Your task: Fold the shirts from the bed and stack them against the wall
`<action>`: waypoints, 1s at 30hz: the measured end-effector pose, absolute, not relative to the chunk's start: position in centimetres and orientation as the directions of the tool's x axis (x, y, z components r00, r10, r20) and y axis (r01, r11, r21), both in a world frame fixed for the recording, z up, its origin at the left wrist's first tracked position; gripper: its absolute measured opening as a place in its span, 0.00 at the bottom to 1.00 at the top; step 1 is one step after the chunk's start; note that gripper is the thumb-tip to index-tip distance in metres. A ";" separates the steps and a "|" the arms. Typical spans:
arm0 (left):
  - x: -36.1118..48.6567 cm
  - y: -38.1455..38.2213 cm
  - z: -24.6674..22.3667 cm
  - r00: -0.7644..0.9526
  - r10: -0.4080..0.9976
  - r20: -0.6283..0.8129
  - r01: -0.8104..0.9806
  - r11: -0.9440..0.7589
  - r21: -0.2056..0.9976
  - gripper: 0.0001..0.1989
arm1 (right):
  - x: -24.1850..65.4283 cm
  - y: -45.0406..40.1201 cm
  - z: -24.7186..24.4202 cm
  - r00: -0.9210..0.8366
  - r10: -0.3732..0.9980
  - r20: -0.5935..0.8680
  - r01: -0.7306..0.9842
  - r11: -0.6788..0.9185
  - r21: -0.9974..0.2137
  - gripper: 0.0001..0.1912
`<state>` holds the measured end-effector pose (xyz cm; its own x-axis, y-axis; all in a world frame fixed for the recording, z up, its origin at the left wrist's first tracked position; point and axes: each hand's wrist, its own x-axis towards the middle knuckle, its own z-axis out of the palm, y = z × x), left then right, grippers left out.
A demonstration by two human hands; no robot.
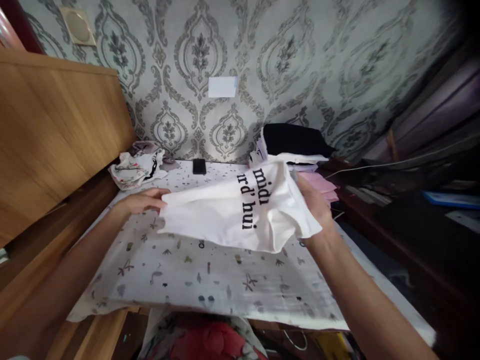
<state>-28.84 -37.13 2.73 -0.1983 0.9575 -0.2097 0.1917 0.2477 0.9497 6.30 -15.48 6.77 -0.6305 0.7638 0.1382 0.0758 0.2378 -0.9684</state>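
A white T-shirt [210, 215] with black printed letters, folded lengthwise, is stretched between my two hands above the patterned cloth on the table. My left hand [144, 201] pinches its narrow end at the left. At the other end, my right hand [313, 200] grips the shirt near its loose, crumpled edge, and fabric covers part of the fingers. The print reads sideways, and the shirt's right end hangs in open folds.
A patterned white cloth [210, 285] covers the table. Against the wall lie crumpled clothes [138, 167], a small black flat object [199, 166] and a stack topped by black folded fabric [294, 140]. Pink fabric [320, 186] lies at right. A wooden panel [60, 130] rises on the left.
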 end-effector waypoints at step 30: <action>-19.9 -35.8 1.5 -0.042 0.988 -0.146 0.911 0.098 0.400 0.09 | 11.1 -6.5 -3.7 -0.520 0.851 0.078 0.790 0.514 -0.334 0.08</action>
